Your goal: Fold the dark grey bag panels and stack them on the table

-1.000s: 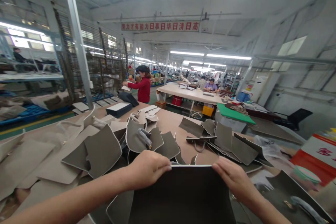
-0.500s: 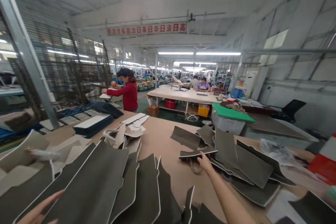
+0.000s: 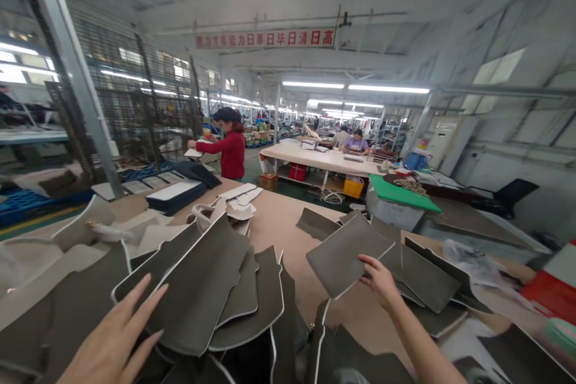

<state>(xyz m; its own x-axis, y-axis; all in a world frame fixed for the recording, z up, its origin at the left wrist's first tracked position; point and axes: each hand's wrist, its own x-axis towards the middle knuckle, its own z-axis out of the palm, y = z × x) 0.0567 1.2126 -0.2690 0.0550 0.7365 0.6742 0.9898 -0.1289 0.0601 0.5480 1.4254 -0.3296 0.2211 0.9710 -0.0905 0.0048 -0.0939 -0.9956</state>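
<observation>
A flat dark grey-green panel (image 3: 346, 252) with pale edges is pinched in my right hand (image 3: 380, 281), raised and tilted above the table. My left hand (image 3: 112, 333) is at the lower left with its fingers spread, against a large grey-green panel (image 3: 202, 288) that has a white edge. Whether the fingertips press on it I cannot tell. More panels of the same colour (image 3: 258, 294) overlap to the right of it. Another pile of grey-green panels (image 3: 427, 276) lies beyond my right wrist.
Beige pieces (image 3: 90, 228) lie at the left, white cut pieces (image 3: 240, 192) at the table's (image 3: 288, 216) far side. A dark blue stack with a white top (image 3: 175, 195) stands near a person in red (image 3: 231, 153). Clear plastic (image 3: 468, 258) and a red-and-white object (image 3: 551, 282) are at the right.
My right hand has lifted the panel and turned its broad face towards me. My left hand has come further into view, fingers spread. The large left panel has shifted and tilted.
</observation>
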